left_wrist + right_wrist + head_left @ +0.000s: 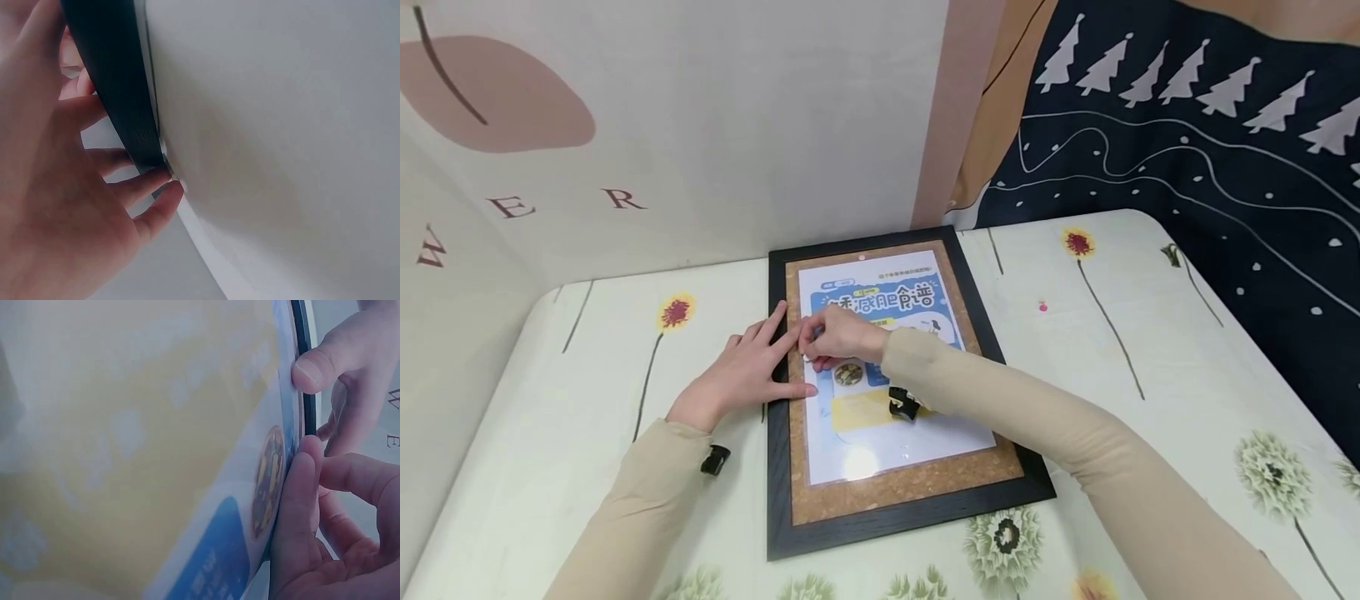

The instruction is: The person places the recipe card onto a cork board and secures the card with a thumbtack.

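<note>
Flower-printed tablecloth (1112,350) over a pale table, backed by a cream hanging with a brown leaf shape and stray letters (625,125); to the right, a dark blue cloth with white trees (1210,142)

Flat near the middle of the cloth, a black-framed cork board (880,492), long sides running away from the viewer, a printed poster (887,433) lying on the cork with blue, yellow and white panels and a round food picture

Left hand (747,371) laid flat at the board's left edge, fingers straight and slightly spread, fingertips on the black frame and cork, thumb reaching toward the poster's left margin; holding nothing. Seen from the left wrist view, the same fingers (147,187) against the dark frame strip

Right hand (838,336) crossed over the poster, fingers curled and bunched at the poster's left edge, just beside the left fingertips; from the right wrist view, thumb (300,506) pressed along the sheet's edge with fingers curled behind, seemingly pinching the paper itself. Small white bit under the fingertips in the head view, too small to identify

Tiny pink dot (1042,307) alone on the cloth, right of the board, well apart from both hands
</note>
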`<action>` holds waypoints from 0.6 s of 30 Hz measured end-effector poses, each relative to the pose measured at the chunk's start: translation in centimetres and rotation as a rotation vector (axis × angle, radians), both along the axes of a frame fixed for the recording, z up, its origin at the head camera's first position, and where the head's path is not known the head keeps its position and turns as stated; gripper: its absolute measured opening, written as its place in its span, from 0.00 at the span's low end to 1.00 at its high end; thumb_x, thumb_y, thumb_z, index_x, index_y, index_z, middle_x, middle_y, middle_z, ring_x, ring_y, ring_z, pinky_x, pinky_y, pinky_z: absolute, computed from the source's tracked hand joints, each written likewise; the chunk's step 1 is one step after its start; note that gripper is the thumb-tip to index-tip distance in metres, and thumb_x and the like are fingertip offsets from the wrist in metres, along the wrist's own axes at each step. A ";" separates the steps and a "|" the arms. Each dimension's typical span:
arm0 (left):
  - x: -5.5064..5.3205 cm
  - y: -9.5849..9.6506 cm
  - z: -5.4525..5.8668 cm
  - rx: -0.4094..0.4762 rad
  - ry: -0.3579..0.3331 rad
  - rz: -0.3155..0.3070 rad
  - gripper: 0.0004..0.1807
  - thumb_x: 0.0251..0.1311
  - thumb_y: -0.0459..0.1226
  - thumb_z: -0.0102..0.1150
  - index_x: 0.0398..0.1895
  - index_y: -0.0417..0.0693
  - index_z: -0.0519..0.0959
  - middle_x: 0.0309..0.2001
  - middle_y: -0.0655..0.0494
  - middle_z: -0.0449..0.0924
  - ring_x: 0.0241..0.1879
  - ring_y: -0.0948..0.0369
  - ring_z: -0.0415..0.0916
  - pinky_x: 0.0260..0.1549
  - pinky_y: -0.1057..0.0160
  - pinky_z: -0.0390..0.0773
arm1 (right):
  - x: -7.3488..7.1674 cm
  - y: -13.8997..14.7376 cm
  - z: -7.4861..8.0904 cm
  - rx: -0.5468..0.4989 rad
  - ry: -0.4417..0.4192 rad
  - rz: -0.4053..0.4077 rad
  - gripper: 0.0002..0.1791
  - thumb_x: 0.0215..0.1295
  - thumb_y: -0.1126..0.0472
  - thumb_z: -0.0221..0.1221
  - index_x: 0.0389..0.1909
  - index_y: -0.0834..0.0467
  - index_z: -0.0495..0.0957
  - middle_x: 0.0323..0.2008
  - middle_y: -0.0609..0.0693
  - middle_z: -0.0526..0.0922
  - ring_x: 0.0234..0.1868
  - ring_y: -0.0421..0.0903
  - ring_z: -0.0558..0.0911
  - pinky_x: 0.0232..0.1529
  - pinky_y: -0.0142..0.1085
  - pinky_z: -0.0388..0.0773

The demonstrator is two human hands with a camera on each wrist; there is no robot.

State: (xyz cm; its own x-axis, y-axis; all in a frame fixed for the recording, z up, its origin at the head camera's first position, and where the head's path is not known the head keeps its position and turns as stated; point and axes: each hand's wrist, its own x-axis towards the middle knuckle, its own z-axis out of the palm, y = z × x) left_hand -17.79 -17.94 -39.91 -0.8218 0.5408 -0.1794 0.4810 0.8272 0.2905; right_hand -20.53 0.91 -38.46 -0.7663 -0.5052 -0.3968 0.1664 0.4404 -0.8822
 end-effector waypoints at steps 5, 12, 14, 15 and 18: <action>-0.1 0.0 0.0 0.002 0.007 0.000 0.57 0.52 0.66 0.60 0.76 0.45 0.51 0.75 0.37 0.33 0.68 0.33 0.47 0.57 0.31 0.52 | -0.1 0.0 0.1 0.013 0.000 0.001 0.02 0.64 0.71 0.57 0.33 0.64 0.78 0.24 0.54 0.78 0.23 0.44 0.80 0.26 0.32 0.78; 0.0 -0.1 0.0 -0.004 0.002 -0.007 0.57 0.53 0.66 0.59 0.76 0.43 0.50 0.75 0.36 0.33 0.68 0.33 0.47 0.56 0.30 0.53 | -0.1 -0.1 -0.1 0.024 -0.011 -0.011 0.02 0.63 0.71 0.58 0.31 0.62 0.78 0.25 0.54 0.79 0.23 0.44 0.81 0.27 0.33 0.79; 0.0 0.0 0.0 -0.001 0.006 -0.010 0.56 0.53 0.66 0.59 0.76 0.43 0.51 0.75 0.36 0.33 0.68 0.33 0.47 0.56 0.30 0.53 | -0.1 -0.1 -0.1 0.026 -0.010 -0.018 0.04 0.63 0.71 0.58 0.30 0.62 0.77 0.24 0.54 0.79 0.23 0.45 0.81 0.27 0.33 0.79; -0.1 0.1 0.0 0.002 0.008 -0.011 0.56 0.53 0.66 0.59 0.76 0.43 0.51 0.75 0.36 0.33 0.67 0.33 0.47 0.56 0.30 0.53 | -0.2 -0.1 -0.2 0.028 -0.005 -0.016 0.04 0.64 0.71 0.58 0.30 0.62 0.78 0.24 0.54 0.79 0.23 0.45 0.81 0.27 0.33 0.79; -0.1 0.1 -0.1 0.002 0.010 -0.014 0.56 0.53 0.66 0.60 0.76 0.43 0.51 0.75 0.35 0.34 0.67 0.33 0.48 0.56 0.30 0.54 | -0.3 -0.1 -0.3 0.036 -0.001 -0.008 0.04 0.64 0.70 0.58 0.30 0.62 0.78 0.24 0.54 0.79 0.22 0.44 0.80 0.27 0.33 0.79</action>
State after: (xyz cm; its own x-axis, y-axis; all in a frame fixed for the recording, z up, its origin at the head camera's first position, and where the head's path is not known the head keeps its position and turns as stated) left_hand -17.89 -17.81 -39.98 -0.8159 0.5525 -0.1706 0.4952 0.8200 0.2871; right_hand -20.79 0.85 -38.71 -0.7702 -0.4845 -0.4149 0.1706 0.4704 -0.8658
